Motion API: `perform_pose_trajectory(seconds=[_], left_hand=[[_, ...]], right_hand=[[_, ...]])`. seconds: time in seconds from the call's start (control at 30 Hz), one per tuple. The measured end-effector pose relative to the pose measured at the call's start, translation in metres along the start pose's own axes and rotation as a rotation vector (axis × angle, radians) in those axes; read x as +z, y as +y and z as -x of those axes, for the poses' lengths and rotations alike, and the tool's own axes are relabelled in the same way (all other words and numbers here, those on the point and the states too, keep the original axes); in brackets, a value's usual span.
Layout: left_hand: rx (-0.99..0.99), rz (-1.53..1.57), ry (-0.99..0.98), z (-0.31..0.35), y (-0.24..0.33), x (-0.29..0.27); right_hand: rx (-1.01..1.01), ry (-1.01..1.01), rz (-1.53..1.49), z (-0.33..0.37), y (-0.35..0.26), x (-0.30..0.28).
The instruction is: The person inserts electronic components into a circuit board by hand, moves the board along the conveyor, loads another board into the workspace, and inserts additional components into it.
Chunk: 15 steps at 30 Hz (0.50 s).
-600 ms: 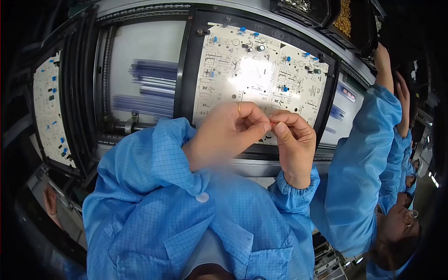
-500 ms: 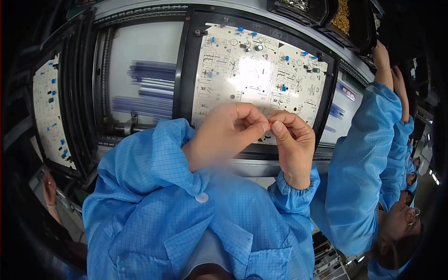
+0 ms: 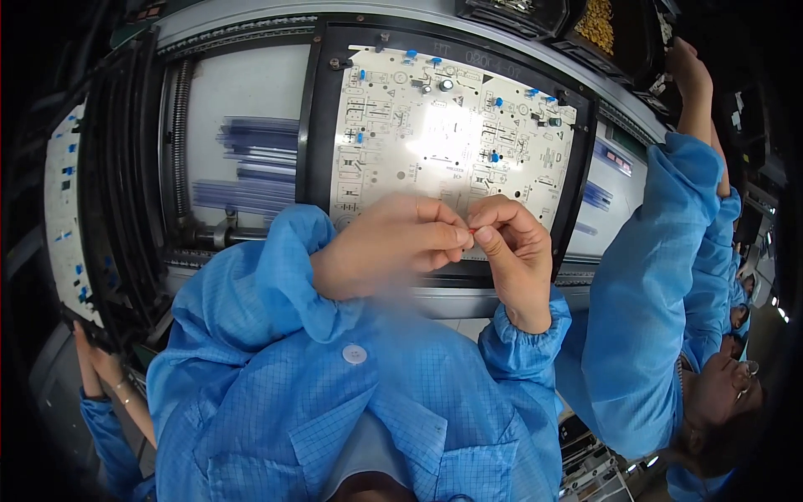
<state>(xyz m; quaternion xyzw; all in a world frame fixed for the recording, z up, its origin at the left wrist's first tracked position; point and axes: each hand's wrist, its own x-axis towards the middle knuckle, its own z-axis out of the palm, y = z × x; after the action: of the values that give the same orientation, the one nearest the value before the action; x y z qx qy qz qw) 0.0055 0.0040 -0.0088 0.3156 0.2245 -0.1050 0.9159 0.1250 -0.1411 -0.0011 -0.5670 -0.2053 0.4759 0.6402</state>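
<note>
My left hand [image 3: 391,243] and my right hand [image 3: 520,255] meet above the near edge of a white circuit board [image 3: 389,146]. Between their fingertips is a tiny red part [image 3: 473,230], mostly covered, its exact kind too small to tell. Both hands are closed in a pinch on it. The board sits in a black frame [image 3: 314,117] and carries several blue parts [image 3: 495,157] and small black cylindrical capacitors [image 3: 447,85]. Part of its near edge is hidden under my hands.
Clear plastic tubes [image 3: 251,192] lie left of the frame, on the conveyor. Another framed board [image 3: 63,217] stands far left, with a co-worker's hands [image 3: 104,364] beside it. At the upper right, a co-worker's hand [image 3: 690,71] is near black parts bins [image 3: 569,50].
Everything on the conveyor appears slightly further left in view. My hands still pinch the red part, fingers shifted slightly. The right co-worker's hand is higher; the left co-worker's hands show more.
</note>
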Motion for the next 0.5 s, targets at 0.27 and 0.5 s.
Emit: perform_pose_trajectory(seconds=[0.27,0.5], left_hand=[[-0.305,0.159,-0.043,-0.005,0.008,0.012],[-0.281,0.195,-0.061,0.0,0.003,0.003]], right_hand=[[-0.258,0.044,0.459,0.006,-0.013,-0.026],[-0.419,0.604,1.284,-0.012,-0.006,-0.087]])
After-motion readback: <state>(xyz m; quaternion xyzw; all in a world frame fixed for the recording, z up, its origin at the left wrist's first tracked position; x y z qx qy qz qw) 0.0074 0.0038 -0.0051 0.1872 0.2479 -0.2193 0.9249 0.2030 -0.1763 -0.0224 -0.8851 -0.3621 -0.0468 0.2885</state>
